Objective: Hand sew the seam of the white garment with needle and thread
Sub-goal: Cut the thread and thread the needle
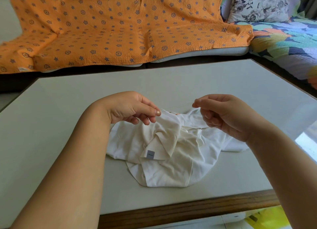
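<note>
A crumpled white garment with a small grey label lies on the table in front of me. My left hand pinches a raised fold of the garment between thumb and fingers. A thin pale thread runs taut from that fold to my right hand, which pinches it with curled fingers a little above the cloth. A second strand of thread crosses under my right hand. The needle is too small to make out.
The pale table has a wooden front edge close to me. Behind it stands a sofa with an orange patterned cover; a floral pillow and colourful quilt lie at right. A yellow object sits on the floor.
</note>
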